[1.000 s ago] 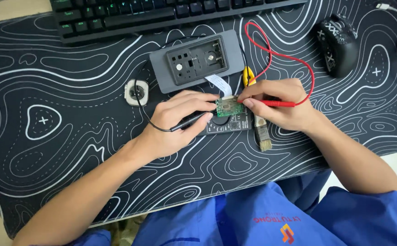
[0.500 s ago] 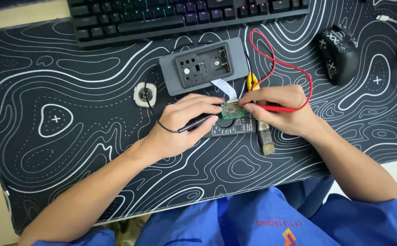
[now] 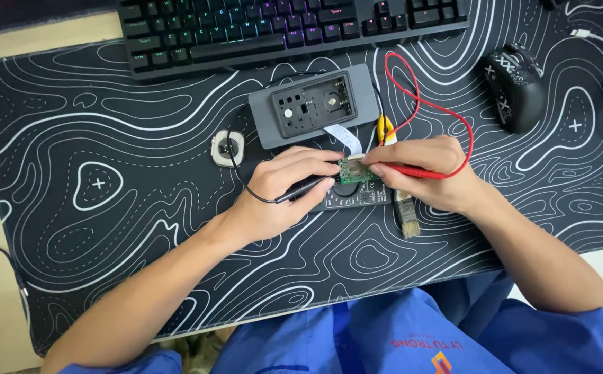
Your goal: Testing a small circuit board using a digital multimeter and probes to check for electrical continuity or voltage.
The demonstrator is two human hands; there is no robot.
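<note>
My left hand (image 3: pixel 284 190) grips a black test probe (image 3: pixel 305 187) whose tip rests at the left edge of a small green circuit board (image 3: pixel 357 170). My right hand (image 3: pixel 429 170) grips a red test probe (image 3: pixel 419 171) with its tip on the board's right side. The board lies over a dark multimeter (image 3: pixel 364 195), mostly hidden by my hands. A white ribbon cable (image 3: pixel 343 138) runs from the board up to an opened grey device case (image 3: pixel 312 105). The red lead (image 3: pixel 412 97) loops upward behind my right hand.
A backlit black keyboard (image 3: pixel 281 28) lies at the top and a patterned black mouse (image 3: pixel 513 86) at the upper right, all on a black desk mat (image 3: pixel 108 208) with white contour lines. A small round white part (image 3: pixel 227 147) sits left of the case. A brush (image 3: pixel 407 218) lies under my right hand.
The camera view has drifted, so the scene sits slightly lower and to the right. Both hands keep the probes on the board; no clear movement of them.
</note>
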